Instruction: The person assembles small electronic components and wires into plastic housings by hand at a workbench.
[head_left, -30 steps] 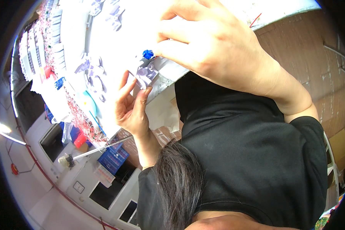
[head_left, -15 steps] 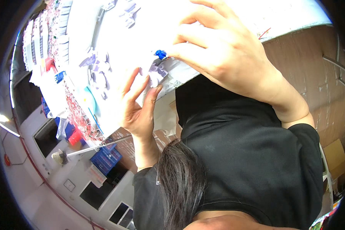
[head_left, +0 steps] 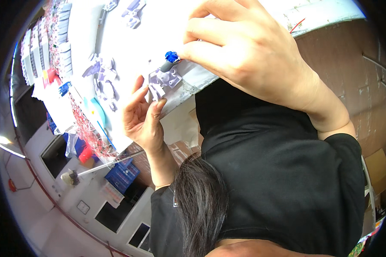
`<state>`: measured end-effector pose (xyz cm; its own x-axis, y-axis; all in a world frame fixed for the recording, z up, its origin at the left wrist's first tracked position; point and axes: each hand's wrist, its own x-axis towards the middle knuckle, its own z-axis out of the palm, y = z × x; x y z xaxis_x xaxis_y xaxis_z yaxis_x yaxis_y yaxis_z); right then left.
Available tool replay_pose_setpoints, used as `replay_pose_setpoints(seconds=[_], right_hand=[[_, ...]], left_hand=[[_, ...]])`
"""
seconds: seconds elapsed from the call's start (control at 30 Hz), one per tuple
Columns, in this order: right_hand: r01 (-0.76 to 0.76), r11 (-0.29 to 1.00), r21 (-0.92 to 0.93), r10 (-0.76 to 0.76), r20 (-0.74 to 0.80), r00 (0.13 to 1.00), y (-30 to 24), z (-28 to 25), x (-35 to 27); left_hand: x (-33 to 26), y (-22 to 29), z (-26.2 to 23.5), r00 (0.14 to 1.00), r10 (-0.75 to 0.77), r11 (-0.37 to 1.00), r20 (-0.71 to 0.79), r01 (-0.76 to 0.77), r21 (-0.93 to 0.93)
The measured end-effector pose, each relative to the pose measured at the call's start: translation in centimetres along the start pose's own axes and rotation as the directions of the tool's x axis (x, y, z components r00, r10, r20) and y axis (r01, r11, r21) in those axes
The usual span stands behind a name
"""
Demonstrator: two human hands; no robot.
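Note:
Near the table edge, my left hand (head_left: pixel 143 122) has its thumb and fingers closed around a small pale lavender plastic part (head_left: pixel 156 91). Beside it, toward my right hand, are more lavender plastic pieces (head_left: pixel 169 78); whether they are joined to the held part I cannot tell. A short grey cylinder (head_left: pixel 167 66) sits just above these pieces, with a small bright blue part (head_left: pixel 171 56) at its upper end. The fingers of my right hand (head_left: pixel 248 55) are bent together, their lowest tips against the blue part. Glare washes out the fingertips further up.
Loose lavender parts (head_left: pixel 103 77) lie on the white table to the left, with more (head_left: pixel 134 13) farther off. Beyond are rows of grey-white pieces (head_left: pixel 64 43), tangled red-and-white wires (head_left: pixel 83 120) and a teal item (head_left: pixel 96 112). A thin red wire (head_left: pixel 297 25) lies near the right edge.
Both hands, the lavender pieces and the blue part have shifted a little left in the picture. More of the grey cylinder shows under the blue part. The left hand keeps its pinch.

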<state>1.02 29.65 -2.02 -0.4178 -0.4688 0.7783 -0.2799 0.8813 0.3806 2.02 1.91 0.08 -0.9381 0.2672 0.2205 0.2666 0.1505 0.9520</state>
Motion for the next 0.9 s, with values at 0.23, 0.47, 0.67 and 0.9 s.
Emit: replay_pose_setpoints(seconds=[0.23,0.47,0.67,0.9], right_hand=[[-0.238,0.740,0.629,0.218,0.111,0.970,-0.1,0.9,0.6],[-0.351,0.601,0.718,0.077,0.385,0.920,1.5,-1.8,2.0],[-0.435,0.567,0.699,0.257,0.352,0.900,-0.6,-2.0,1.7],[-0.411,0.608,0.679,0.175,0.390,0.904,-1.1,-3.0,1.7]], left_hand=[[-0.3,-0.2,0.7,0.995,0.086,0.977,0.057,-0.095,0.188],[0.2,-0.3,0.6,0.989,0.139,0.917,0.045,-0.146,0.370],[1.8,3.3,0.8,0.933,0.151,0.764,0.326,-0.320,0.561],[2.0,2.9,1.6,0.862,0.365,0.730,0.353,-0.500,0.466]])
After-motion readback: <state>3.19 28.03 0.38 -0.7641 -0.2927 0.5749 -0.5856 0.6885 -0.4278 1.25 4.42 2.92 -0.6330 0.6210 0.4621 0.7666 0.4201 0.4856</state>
